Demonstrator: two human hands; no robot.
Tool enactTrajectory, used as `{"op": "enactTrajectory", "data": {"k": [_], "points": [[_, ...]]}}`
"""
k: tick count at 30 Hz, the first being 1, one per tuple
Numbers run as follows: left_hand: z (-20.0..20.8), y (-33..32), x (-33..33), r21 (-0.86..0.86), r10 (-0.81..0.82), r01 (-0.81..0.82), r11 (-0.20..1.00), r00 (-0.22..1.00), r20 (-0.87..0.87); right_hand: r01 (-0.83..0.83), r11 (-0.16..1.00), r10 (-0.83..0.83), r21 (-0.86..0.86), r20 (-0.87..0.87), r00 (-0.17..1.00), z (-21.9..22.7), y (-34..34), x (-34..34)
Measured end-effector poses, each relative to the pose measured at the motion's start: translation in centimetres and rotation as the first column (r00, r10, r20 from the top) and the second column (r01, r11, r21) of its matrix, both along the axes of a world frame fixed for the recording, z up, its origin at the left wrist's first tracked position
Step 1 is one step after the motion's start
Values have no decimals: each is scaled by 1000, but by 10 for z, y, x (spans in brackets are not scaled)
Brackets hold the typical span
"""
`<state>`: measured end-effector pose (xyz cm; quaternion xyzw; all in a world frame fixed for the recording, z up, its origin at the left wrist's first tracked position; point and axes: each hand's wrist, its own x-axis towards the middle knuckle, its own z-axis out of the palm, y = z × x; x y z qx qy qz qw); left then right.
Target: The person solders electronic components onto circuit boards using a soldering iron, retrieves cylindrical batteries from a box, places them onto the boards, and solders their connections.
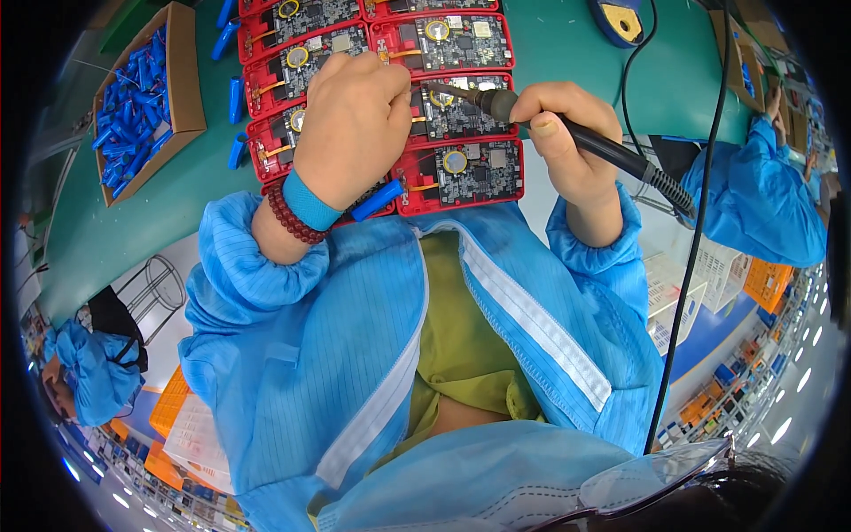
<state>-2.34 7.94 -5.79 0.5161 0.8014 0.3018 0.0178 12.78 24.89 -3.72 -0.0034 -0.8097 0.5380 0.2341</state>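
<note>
My right hand (581, 168) is wrapped round a black soldering iron (613, 154), its tip pointing left over a circuit board (483, 84) in a red case. My left hand (355, 120), with a blue band and a beaded bracelet at the wrist, is closed close to the iron's tip. Its fingertips are turned away, so what they pinch is hidden. Red cases with boards lie in two columns under and around my hands. The nearest right one (479, 177) shows a round yellow-rimmed coin cell (455, 161). A blue cylindrical battery (378, 200) lies beside my left wrist.
A cardboard box (184, 71) of blue batteries stands on the green table (84, 266) at left, with several loose batteries (235, 99) between. A soldering-iron stand with yellow sponge (626, 24) sits far right. A black cable (700, 222) hangs at right. Co-workers in blue (753, 195) sit at both sides.
</note>
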Motion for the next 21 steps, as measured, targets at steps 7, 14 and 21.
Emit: {"op": "enactTrajectory", "data": {"k": [7,14,21], "points": [[0,1,1,-7,4,-4,1000,1000,-3,50,997,-53,-67,-37,998,2,1,7],[-2,3,-2,36,-1,2,999,1000,-24,63,997,-65,-36,-68,996,4,1,5],[-1,0,1,84,56,-49,995,995,-84,87,995,-91,-43,-119,989,6,1,6]]}}
